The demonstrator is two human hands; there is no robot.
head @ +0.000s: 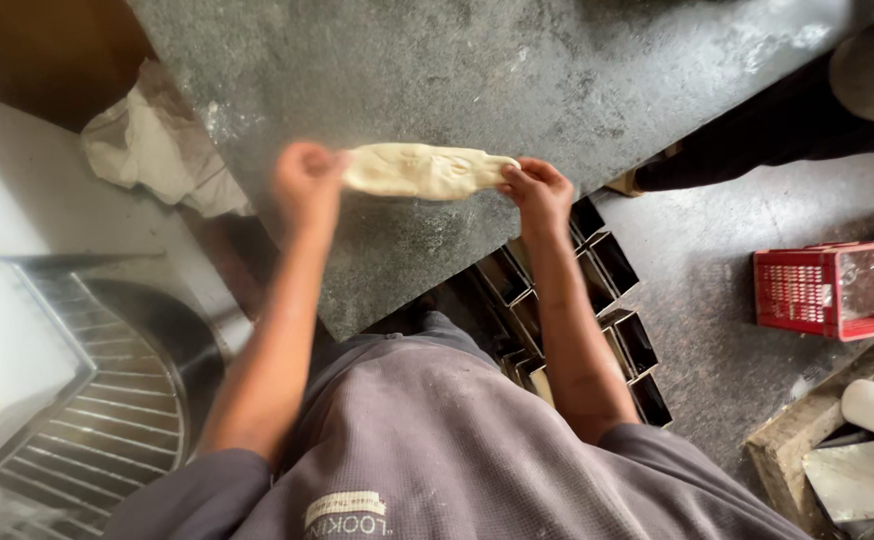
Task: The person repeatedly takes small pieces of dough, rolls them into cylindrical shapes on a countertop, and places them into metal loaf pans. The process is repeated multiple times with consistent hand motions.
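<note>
**Dough stretched between two hands over the desk**

Nearest the camera, a grey shirt front, with both forearms reaching out from it toward the dough (425, 171); to the person's left of that, a metal mixer bowl with a wire guard (107, 430); to the right, below the desk edge, a cluster of empty rectangular metal loaf tins (597, 300) on the floor.

Farther out, left hand (307, 180) closed around one end of the dough, right hand (537, 190) pinched shut on the other end; dough held as a pale, elongated log, raised just above the dark speckled desk (437, 60), apparently not resting on it, though contact hard to rule out.

Judged as the shaping step: lengthening or rolling the piece into a loaf form. Next move likely calling for an even pull from both ends, no thinning at the middle, and a length matched to the tins.

Beyond the dough, left of it, a crumpled pale cloth (157, 145) at the desk edge; far right of the dough, a red plastic crate (807, 290) on the floor.
</note>
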